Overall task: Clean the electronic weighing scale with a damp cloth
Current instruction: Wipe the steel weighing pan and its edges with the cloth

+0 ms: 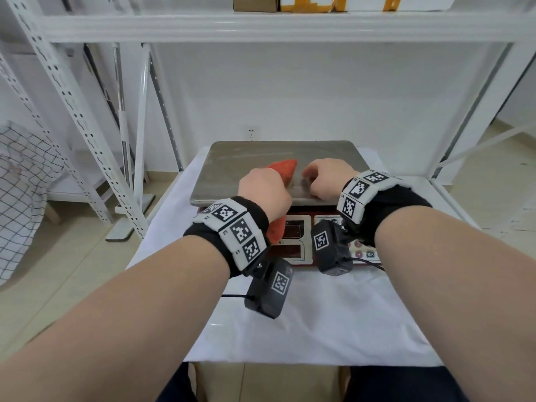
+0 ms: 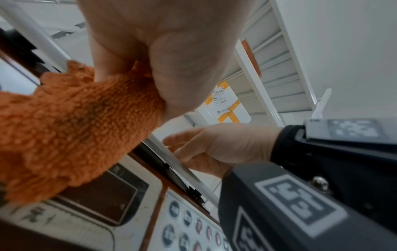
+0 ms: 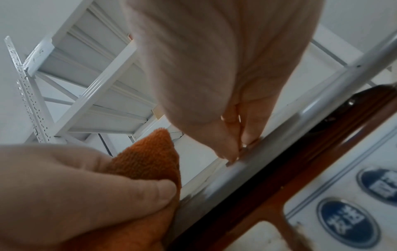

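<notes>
L hand gripping orange cloth on scale pan, R hand curled beside

We read little: scale keypad buttons carry Chinese characters, too blurred to make out. One red key shows "7". Shelf box label print too small. Wristbands bear only square code markers.

White cloth over the table. White metal shelving at 12 o'clock, cardboard box and yellow-taped parcel on top. Wall socket behind. Checked fabric at 9 o'clock. Beige tiled floor either side.
</notes>
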{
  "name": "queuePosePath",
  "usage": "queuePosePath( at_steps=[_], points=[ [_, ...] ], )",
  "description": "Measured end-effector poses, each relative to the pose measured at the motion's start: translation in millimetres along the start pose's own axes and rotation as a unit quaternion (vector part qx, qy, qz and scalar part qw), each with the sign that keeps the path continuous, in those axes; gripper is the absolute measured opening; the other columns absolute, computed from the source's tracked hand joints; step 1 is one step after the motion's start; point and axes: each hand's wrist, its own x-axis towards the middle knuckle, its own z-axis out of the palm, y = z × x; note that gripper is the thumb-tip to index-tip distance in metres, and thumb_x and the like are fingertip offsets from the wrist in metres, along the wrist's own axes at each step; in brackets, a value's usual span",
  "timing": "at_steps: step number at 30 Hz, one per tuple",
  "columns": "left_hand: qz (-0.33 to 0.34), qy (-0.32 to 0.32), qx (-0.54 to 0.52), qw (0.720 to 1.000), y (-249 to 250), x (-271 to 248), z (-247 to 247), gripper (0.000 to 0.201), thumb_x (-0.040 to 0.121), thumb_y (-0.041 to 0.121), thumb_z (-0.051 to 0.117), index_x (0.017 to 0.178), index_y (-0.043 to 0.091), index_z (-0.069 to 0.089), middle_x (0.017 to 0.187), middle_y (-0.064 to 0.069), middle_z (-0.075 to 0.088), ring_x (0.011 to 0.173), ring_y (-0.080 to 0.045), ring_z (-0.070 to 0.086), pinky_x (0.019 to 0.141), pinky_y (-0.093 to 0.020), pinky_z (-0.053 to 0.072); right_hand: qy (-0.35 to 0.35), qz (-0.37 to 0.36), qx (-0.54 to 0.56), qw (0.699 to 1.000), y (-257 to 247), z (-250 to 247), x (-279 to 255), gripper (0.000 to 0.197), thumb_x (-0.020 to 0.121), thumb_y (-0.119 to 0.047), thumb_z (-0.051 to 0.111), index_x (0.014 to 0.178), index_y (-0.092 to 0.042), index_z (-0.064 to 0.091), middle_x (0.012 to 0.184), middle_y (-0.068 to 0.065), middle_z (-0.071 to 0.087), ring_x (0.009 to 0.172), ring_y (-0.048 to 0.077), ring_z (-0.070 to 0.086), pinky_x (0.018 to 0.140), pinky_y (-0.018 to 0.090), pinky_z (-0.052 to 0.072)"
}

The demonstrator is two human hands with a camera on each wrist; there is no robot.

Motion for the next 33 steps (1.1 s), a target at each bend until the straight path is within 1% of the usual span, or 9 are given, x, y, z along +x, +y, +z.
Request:
queuePosePath(
  at_steps=[5, 8, 12, 15, 17, 21, 23, 27, 33],
  points=[
    [0.051, -0.018, -0.128, 0.99, -6.0, 4.7, 3.4, 0.026, 0.09, 0.028, 0.052, 0.076, 0.007, 0.055, 0.076, -0.006, 0.053, 0.075, -0.025, 0.053, 0.064, -0.03, 0.038, 0.004, 0.008, 0.023, 1.0, 2.6, 0.9, 1.3, 0.046, 0.087, -0.006, 0.053, 0.131, -0.019, 0.051, 0.133, 0.002, 0.055, 0.124, 0.02, 0.049, 0.099, 0.027, 0.039],
    [0.035, -0.03, -0.29, 0.956, -16.0, 5.7, -2.4, 0.029, 0.088, 0.026, 0.057, 0.087, -0.002, 0.065, 0.084, -0.012, 0.064, 0.082, -0.029, 0.061, 0.072, -0.035, 0.049, -0.001, 0.019, 0.033, 0.999, 3.2, -0.5, 2.7, 0.046, 0.087, -0.005, 0.052, 0.131, -0.018, 0.051, 0.134, 0.002, 0.055, 0.126, 0.021, 0.049, 0.103, 0.028, 0.039],
    [-0.044, 0.011, -0.445, 0.894, -32.5, 9.2, -24.1, 0.025, 0.077, 0.026, 0.064, 0.092, 0.006, 0.067, 0.098, -0.015, 0.07, 0.094, -0.032, 0.065, 0.088, -0.048, 0.053, -0.003, 0.025, 0.025, 0.999, 1.3, -2.6, 4.8, 0.043, 0.088, -0.003, 0.049, 0.13, -0.016, 0.052, 0.134, 0.003, 0.055, 0.126, 0.022, 0.049, 0.104, 0.028, 0.039],
    [-0.066, 0.071, -0.385, 0.918, -51.8, 16.2, -42.3, 0.027, 0.076, 0.026, 0.064, 0.092, 0.006, 0.068, 0.096, -0.012, 0.069, 0.091, -0.028, 0.064, 0.086, -0.042, 0.053, -0.006, 0.031, 0.014, 0.999, -2.4, -4.1, 5.2, 0.043, 0.089, -0.003, 0.048, 0.13, -0.015, 0.052, 0.134, 0.003, 0.055, 0.125, 0.023, 0.05, 0.103, 0.029, 0.04],
    [-0.075, 0.104, -0.298, 0.946, -66.2, 21.1, -51.1, 0.023, 0.079, 0.022, 0.061, 0.092, 0.003, 0.067, 0.091, -0.011, 0.065, 0.086, -0.028, 0.061, 0.074, -0.035, 0.051, -0.012, 0.035, 0.01, 0.999, -4.2, -4.5, 5.6, 0.043, 0.089, -0.003, 0.048, 0.131, -0.014, 0.052, 0.134, 0.004, 0.055, 0.125, 0.024, 0.05, 0.103, 0.029, 0.04],
    [-0.077, 0.082, -0.086, 0.99, -87.5, 19.5, -57.5, 0.014, 0.082, 0.016, 0.054, 0.085, 0.004, 0.061, 0.086, -0.013, 0.059, 0.079, -0.029, 0.054, 0.066, -0.031, 0.04, -0.002, 0.037, 0.008, 0.999, -5.4, -2.7, 3.9, 0.042, 0.088, -0.003, 0.049, 0.128, -0.015, 0.054, 0.132, 0.003, 0.056, 0.123, 0.023, 0.05, 0.1, 0.028, 0.041],
    [-0.084, 0.044, -0.013, 0.995, -94.8, 14.7, -53.2, 0.017, 0.087, 0.014, 0.049, 0.093, 0.003, 0.061, 0.096, -0.018, 0.062, 0.084, -0.032, 0.057, 0.07, -0.033, 0.044, 0.004, 0.039, 0.007, 0.999, -6.3, -1.8, 1.9, 0.041, 0.088, -0.003, 0.049, 0.127, -0.016, 0.055, 0.131, 0.003, 0.057, 0.122, 0.024, 0.051, 0.097, 0.028, 0.041],
    [-0.063, -0.021, 0.059, 0.996, -92.6, 4.4, -36.1, 0.037, 0.097, 0.018, 0.039, 0.131, 0.006, 0.049, 0.125, -0.022, 0.055, 0.109, -0.036, 0.056, 0.087, -0.037, 0.045, 0.002, 0.041, 0.003, 0.999, -9.1, -1.7, -0.3, 0.04, 0.089, -0.003, 0.049, 0.127, -0.014, 0.055, 0.129, 0.004, 0.058, 0.121, 0.024, 0.052, 0.095, 0.027, 0.042],
    [-0.069, -0.041, 0.078, 0.994, -92.3, 6.4, -28.2, 0.041, 0.097, 0.025, 0.037, 0.136, 0.013, 0.044, 0.137, -0.017, 0.047, 0.112, -0.037, 0.054, 0.088, -0.036, 0.045, -0.003, 0.051, -0.006, 0.999, -12.7, -2.3, 1.6, 0.036, 0.086, -0.004, 0.05, 0.12, -0.01, 0.062, 0.12, 0.008, 0.064, 0.113, 0.027, 0.057, 0.093, 0.031, 0.047]
  ],
)
